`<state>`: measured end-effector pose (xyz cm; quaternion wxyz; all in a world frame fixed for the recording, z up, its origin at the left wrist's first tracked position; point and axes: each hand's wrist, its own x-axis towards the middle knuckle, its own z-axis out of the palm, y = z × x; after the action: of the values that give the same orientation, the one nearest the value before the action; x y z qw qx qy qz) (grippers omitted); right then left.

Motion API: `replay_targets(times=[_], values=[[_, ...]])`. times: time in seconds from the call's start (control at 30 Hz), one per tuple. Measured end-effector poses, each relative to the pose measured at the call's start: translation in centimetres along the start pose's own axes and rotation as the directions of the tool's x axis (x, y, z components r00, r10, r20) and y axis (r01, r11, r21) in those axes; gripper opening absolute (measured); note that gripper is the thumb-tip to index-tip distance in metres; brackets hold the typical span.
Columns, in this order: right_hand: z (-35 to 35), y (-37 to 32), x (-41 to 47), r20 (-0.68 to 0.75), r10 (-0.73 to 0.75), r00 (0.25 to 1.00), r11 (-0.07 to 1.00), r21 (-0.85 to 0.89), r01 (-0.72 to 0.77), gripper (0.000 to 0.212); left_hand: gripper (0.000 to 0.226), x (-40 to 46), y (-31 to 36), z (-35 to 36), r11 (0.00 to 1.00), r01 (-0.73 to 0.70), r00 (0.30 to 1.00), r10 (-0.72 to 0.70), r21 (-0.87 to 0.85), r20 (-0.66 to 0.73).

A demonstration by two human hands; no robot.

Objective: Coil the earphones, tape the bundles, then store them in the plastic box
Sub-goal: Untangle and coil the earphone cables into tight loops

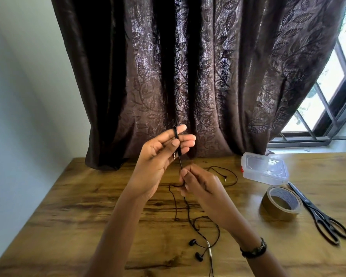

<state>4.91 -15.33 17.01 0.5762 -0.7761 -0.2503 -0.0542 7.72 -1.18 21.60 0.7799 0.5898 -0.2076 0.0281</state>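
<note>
Nearby, tape roll (280, 202) beside scissors (320, 214).

Both hands raised, working together

The left hand (160, 150) is lifted palm-in with fingers extended; the right hand (200, 183), lower, has fingers curled, thumb and forefinger pinched.

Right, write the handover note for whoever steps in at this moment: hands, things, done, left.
Left hand: raised, earphone cable looped over its fingers, thumb pinning the plug end.
Right hand: pinches the same cable just below, feeding it.
Most of the cable and the earbuds lie loose on the table; a second cable lies behind.
Tape roll, scissors and closed plastic box sit right.
Done: coiling just begun.
Left: finish coiling, tape, store.
</note>
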Motion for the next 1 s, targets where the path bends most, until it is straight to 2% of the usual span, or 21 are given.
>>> replay_targets(times=[0.1,0.23,0.4,0.53,0.63,0.87,1.0], values=[[-0.5,-0.7,-0.2,-0.023,-0.021,1.000,0.997,-0.072,0.019,0.018,0.034,-0.1,-0.4,0.1,0.993,-0.030,1.000,0.030,0.112,0.002],[-1.3,-2.1,-0.5,-0.073,-0.014,0.997,0.999,-0.038,0.011,0.016,0.037,-0.2,-0.9,-0.1,0.959,-0.061,0.998,0.063,0.277,0.001],[-2.5,-3.7,0.0,-0.106,-0.101,0.989,0.979,-0.189,0.080,0.012,0.039,-0.8,-0.8,-0.4,0.918,-0.043,0.994,-0.002,0.394,0.113],[-4.1,-4.6,1.5,-0.118,-0.279,0.953,0.888,-0.411,0.209,0.009,0.033,-1.2,-0.2,-0.2,0.936,-0.028,0.980,-0.044,0.352,0.196],[-5.3,-5.0,2.7,-0.085,-0.336,0.938,0.828,-0.502,0.251,0.008,0.032,-1.7,0.3,-0.1,0.950,-0.016,0.970,-0.061,0.311,0.237],[-6.0,-4.9,4.2,-0.044,-0.358,0.933,0.841,-0.450,0.301,0.010,0.032,-1.9,1.3,0.2,0.970,-0.026,0.961,-0.042,0.241,0.273],[-5.6,-3.8,4.1,-0.059,-0.291,0.955,0.917,-0.303,0.261,0.014,0.031,-1.9,1.3,0.1,0.990,-0.044,0.968,0.009,0.134,0.252]])
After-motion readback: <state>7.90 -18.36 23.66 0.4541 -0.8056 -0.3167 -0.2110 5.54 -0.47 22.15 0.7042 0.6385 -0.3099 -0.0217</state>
